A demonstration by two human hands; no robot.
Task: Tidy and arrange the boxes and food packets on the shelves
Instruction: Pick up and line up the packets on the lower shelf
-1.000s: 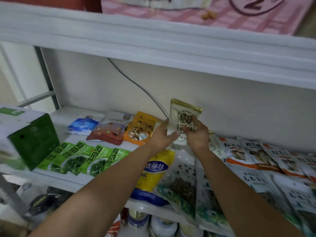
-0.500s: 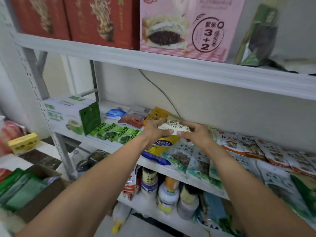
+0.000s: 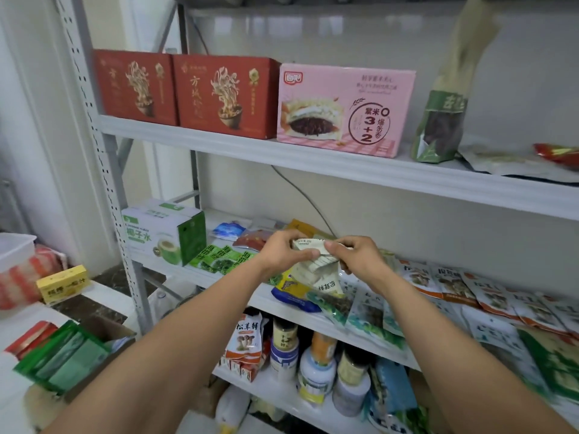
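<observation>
1. Left hand (image 3: 282, 255) and right hand (image 3: 360, 258) both pinch a pale packet (image 3: 316, 270), fingers curled on its top, above the middle shelf's (image 3: 200, 277) front edge.
2. Its print looks too blurred to read.
3. Pink box (image 3: 344, 111) on the upper shelf (image 3: 313, 164) reads "3+2".

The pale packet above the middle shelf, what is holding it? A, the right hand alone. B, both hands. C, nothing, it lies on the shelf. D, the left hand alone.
B: the left hand and right hand each pinch the pale packet.
</observation>
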